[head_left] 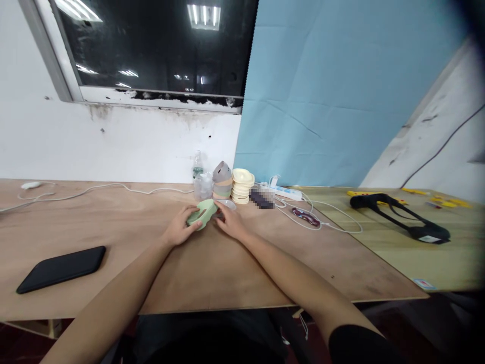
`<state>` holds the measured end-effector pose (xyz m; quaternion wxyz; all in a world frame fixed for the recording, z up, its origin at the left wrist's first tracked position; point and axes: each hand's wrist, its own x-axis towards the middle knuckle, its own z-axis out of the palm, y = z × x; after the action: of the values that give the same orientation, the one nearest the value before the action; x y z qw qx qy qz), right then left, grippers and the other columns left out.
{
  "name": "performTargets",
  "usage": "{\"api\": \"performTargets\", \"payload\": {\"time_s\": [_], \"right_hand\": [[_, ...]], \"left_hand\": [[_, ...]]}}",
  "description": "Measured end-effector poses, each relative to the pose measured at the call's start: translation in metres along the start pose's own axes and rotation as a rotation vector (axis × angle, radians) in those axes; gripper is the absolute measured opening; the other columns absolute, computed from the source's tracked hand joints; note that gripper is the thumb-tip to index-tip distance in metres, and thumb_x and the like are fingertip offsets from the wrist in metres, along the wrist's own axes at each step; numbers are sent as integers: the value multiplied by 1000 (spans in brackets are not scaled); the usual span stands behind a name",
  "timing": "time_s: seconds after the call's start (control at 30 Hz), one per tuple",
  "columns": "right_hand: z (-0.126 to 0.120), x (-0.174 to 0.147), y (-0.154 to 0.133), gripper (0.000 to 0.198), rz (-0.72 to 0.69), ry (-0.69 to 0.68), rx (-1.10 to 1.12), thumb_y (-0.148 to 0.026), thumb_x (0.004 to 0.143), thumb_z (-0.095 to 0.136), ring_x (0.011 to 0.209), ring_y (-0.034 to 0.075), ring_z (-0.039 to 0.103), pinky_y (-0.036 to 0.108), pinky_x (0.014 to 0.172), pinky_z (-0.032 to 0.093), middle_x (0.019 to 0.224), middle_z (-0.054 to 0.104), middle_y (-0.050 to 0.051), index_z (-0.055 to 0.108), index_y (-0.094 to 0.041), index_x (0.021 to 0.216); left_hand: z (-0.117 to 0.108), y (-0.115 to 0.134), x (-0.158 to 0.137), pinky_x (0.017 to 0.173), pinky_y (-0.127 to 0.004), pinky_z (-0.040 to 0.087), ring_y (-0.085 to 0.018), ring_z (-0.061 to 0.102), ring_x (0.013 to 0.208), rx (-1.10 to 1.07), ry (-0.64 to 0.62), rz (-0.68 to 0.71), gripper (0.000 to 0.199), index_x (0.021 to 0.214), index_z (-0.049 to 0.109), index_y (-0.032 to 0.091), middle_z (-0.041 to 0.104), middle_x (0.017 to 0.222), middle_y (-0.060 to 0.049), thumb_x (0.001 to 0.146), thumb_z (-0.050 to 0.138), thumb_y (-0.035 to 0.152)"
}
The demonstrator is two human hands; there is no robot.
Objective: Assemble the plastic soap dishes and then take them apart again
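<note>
A light green, oval-looking plastic piece [208, 207] with a darker slot-shaped hollow is held tilted above the table. My left hand [180, 226] grips its left side, thumb along the near edge and fingers behind. At its right end, my right hand [232, 222] has bent fingers on or right by the piece; whether they grip it I cannot tell. Just behind the right hand lies a clear round plastic dish or lid [228, 204], partly covered. Farther back stand a stack of cream plastic trays [241, 186] and a stack of grey, peach and green pieces [222, 182].
Clear cups [203, 186] and a plastic bottle [197, 164] stand by the wall. A black phone-like slab [62, 268] lies at left. To the right are a power strip [288, 193], white cables, a dark red patterned item [306, 217] and a black headset-like strap [401, 217].
</note>
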<state>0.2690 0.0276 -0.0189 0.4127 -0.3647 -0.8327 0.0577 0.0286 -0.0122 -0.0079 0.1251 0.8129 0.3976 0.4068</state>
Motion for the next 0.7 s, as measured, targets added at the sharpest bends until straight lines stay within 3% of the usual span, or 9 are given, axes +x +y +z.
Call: {"api": "performTargets", "payload": {"time_s": [0.13,0.27,0.43,0.53,0.6,0.7], "right_hand": [[-3,1,0,45,-15,50,-39,-21,83,55,91,19,61,33,83,48,112,64,6,52,-23,127],[-9,1,17,48,2,55,-92,-18,82,55,101,22,58,36,89,46,114,63,8,52,-22,129],[-6,1,51,38,123,0,-215,-31,76,67,121,29,46,48,102,35,130,52,13,64,-20,112],[-5,1,63,25,193,-34,-173,-35,74,70,117,28,49,47,100,36,127,54,11,69,-21,94],[-6,2,61,22,168,-19,-87,-38,77,67,111,26,53,43,98,38,120,59,9,67,-21,92],[-10,5,47,27,187,73,48,-45,88,52,91,21,58,34,86,44,97,65,6,62,-20,93]], "left_hand": [[-1,2,-1,102,-42,40,-26,50,120,-23,-13,39,46,125,53,19,54,128,-12,89,49,47],[0,8,0,102,-40,40,-26,50,120,-27,-31,54,46,126,53,18,54,128,-12,90,46,46],[1,10,1,104,-41,38,-27,49,122,-10,-32,-40,53,127,53,18,54,131,-11,88,45,53],[3,4,2,97,-42,44,-28,55,115,-135,44,-201,62,122,58,16,61,123,-12,88,35,63],[3,1,3,76,-39,52,-27,65,94,-309,47,-400,77,115,63,13,69,103,-14,87,20,70],[3,-1,7,47,-29,46,-23,66,62,-537,46,-653,95,109,64,9,70,76,-14,82,6,78]]}}
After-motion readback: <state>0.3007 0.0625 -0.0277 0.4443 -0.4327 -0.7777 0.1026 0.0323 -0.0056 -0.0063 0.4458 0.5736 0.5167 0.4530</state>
